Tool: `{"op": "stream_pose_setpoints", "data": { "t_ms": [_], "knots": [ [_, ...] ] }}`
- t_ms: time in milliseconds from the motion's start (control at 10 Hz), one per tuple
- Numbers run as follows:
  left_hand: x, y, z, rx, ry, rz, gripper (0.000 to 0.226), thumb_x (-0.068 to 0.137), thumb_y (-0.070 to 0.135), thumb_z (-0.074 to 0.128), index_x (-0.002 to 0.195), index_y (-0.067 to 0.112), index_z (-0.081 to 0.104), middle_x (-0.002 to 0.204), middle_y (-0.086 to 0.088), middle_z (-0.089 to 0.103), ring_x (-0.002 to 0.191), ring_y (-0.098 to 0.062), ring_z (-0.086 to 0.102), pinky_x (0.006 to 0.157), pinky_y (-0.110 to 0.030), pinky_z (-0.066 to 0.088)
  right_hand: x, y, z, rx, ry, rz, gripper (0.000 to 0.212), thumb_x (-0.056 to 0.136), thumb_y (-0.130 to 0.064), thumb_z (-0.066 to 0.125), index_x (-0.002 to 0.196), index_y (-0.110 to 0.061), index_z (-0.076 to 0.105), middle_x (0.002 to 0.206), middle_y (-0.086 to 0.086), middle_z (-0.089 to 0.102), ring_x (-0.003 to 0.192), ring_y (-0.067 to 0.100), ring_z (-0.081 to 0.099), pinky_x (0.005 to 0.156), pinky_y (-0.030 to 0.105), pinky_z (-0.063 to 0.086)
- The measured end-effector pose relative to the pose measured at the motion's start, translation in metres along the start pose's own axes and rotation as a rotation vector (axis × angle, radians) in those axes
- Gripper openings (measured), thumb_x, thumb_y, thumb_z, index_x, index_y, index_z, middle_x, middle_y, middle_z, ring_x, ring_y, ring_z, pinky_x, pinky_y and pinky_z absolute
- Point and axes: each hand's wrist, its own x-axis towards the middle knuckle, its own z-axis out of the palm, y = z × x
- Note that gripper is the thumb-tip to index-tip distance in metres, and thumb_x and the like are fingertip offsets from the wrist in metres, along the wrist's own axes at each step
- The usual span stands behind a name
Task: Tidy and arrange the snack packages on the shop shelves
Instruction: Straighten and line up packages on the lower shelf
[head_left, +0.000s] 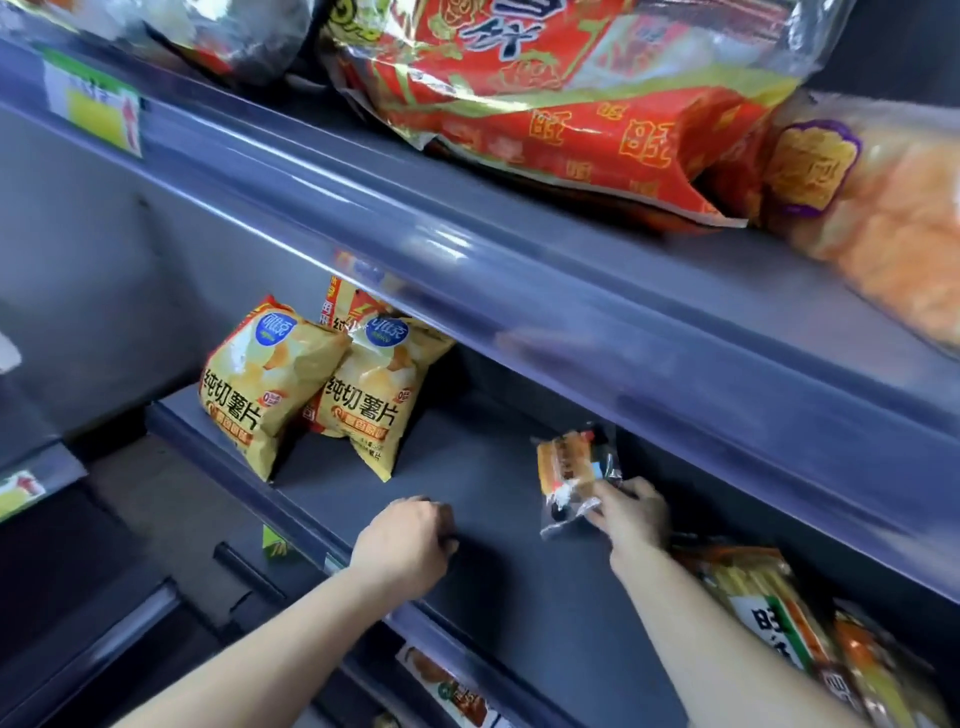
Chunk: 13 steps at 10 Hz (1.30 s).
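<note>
From the head view, the person is working on the middle shelf (488, 587), part way through lining up stock. The right hand (631, 512), at about 5 o'clock from the centre, pinches a small clear-wrapped snack packet (574, 478) by its lower end, thumb and fingertips closed on the wrapper. The left hand (402, 540), at about 6 o'clock, rests on the bare shelf near the front lip with its fingers curled under. I can see nothing held in them.

The packet stands close to upright on the shelf board, well back under the upper shelf (519, 291). Its long axis runs roughly 12 to 6 with a slight lean, and its printed face is turned out toward the aisle. It is well apart from the left potato-chip bag (260, 384) and the right potato-chip bag (374, 400), which lean side by side at 9 o'clock. More packages (769, 613) lie at its 4 o'clock.

I judge this to be the placing step. The next move calls for settling the packet so it stands or lies squarely facing front, probably closer to its neighbours. The thin wrapper may topple once it is let go.

Above, a large red bag (571, 119) overhangs the upper shelf at 12 to 1 o'clock.
</note>
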Motion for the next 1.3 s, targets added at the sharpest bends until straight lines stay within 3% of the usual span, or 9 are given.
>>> {"op": "stream_pose_setpoints", "data": {
  "t_ms": [100, 200, 300, 400, 500, 700, 900, 1100, 1300],
  "knots": [
    [0.006, 0.011, -0.007, -0.044, 0.028, 0.027, 0.029, 0.092, 0.040, 0.054, 0.116, 0.026, 0.060, 0.115, 0.002, 0.057, 0.113, -0.022, 0.056, 0.082, -0.032, 0.050, -0.016, -0.016, -0.016, 0.011, -0.066, -0.022, 0.007, 0.092, -0.007, 0.058, 0.086, -0.009, 0.055, 0.085, 0.008, 0.056, 0.077, 0.021, 0.054, 0.047, 0.013, 0.046],
    [0.005, 0.033, -0.016, -0.180, 0.069, 0.022, 0.058, 0.092, 0.054, 0.049, 0.140, 0.023, 0.043, 0.135, -0.001, 0.049, 0.123, -0.023, 0.051, 0.093, -0.034, 0.047, -0.021, -0.014, -0.037, 0.004, -0.152, -0.005, 0.014, 0.093, -0.005, 0.054, 0.080, -0.009, 0.056, 0.082, 0.005, 0.057, 0.072, 0.018, 0.054, 0.056, 0.020, 0.045],
    [-0.002, 0.064, -0.024, -0.373, 0.021, 0.016, 0.070, 0.087, 0.063, 0.049, 0.139, 0.017, 0.044, 0.133, -0.003, 0.055, 0.120, -0.020, 0.054, 0.092, -0.028, 0.045, -0.039, -0.019, -0.053, 0.110, -0.132, -0.072, 0.017, 0.091, -0.012, 0.059, 0.108, -0.009, 0.062, 0.109, 0.010, 0.065, 0.102, 0.030, 0.061, 0.076, 0.034, 0.048],
    [-0.018, 0.096, -0.029, -0.546, -0.048, 0.079, 0.025, 0.090, 0.051, 0.057, 0.090, 0.027, 0.065, 0.083, 0.009, 0.068, 0.080, -0.009, 0.063, 0.061, -0.016, 0.044, -0.062, -0.022, -0.081, 0.156, -0.112, -0.085, 0.011, 0.086, -0.015, 0.066, 0.096, -0.019, 0.063, 0.103, 0.006, 0.067, 0.102, 0.029, 0.061, 0.093, 0.044, 0.048],
    [-0.035, 0.126, -0.022, -0.677, -0.093, 0.111, 0.024, 0.087, 0.042, 0.065, 0.075, 0.021, 0.064, 0.062, 0.005, 0.065, 0.060, -0.011, 0.060, 0.053, -0.025, 0.048, -0.080, -0.016, -0.122, 0.174, -0.037, -0.107, 0.044, 0.063, -0.034, 0.078, 0.103, -0.019, 0.065, 0.107, 0.012, 0.069, 0.104, 0.035, 0.063, 0.090, 0.049, 0.050],
    [-0.086, 0.201, 0.009, -0.932, -0.139, 0.014, 0.027, 0.080, 0.015, 0.073, 0.061, 0.014, 0.054, 0.046, 0.002, 0.060, 0.046, -0.019, 0.056, 0.069, -0.049, 0.056, -0.130, 0.000, -0.225, 0.292, -0.010, -0.131, 0.015, 0.085, -0.005, 0.067, 0.097, -0.013, 0.064, 0.101, 0.015, 0.070, 0.087, 0.029, 0.066, 0.074, 0.037, 0.055],
    [-0.149, 0.292, 0.041, -1.073, -0.235, -0.052, 0.025, 0.091, 0.001, 0.060, 0.072, 0.006, 0.045, 0.069, -0.012, 0.055, 0.041, -0.016, 0.058, 0.067, -0.040, 0.060, -0.199, 0.032, -0.332, 0.062, -0.017, -0.082, 0.022, 0.083, -0.022, 0.074, 0.102, -0.015, 0.065, 0.098, 0.003, 0.071, 0.088, 0.018, 0.070, 0.079, 0.036, 0.056],
    [-0.204, 0.378, 0.075, -0.970, -0.445, 0.097, 0.025, 0.085, 0.011, 0.071, 0.072, 0.008, 0.050, 0.071, -0.012, 0.061, 0.068, -0.028, 0.060, 0.076, -0.051, 0.056, -0.234, 0.057, -0.437, 0.039, 0.279, -0.134, 0.010, 0.090, 0.001, 0.059, 0.085, -0.007, 0.059, 0.086, 0.008, 0.066, 0.068, 0.017, 0.066, 0.062, 0.025, 0.056],
    [-0.237, 0.464, 0.105, -0.820, -0.532, 0.337, 0.027, 0.085, 0.019, 0.072, 0.068, 0.011, 0.053, 0.063, -0.004, 0.056, 0.057, -0.017, 0.046, 0.049, -0.023, 0.037, -0.241, 0.078, -0.522, 0.055, 0.494, -0.126, 0.017, 0.092, 0.003, 0.052, 0.080, -0.009, 0.052, 0.082, 0.010, 0.063, 0.069, 0.018, 0.061, 0.068, 0.029, 0.056]
  ]
}}
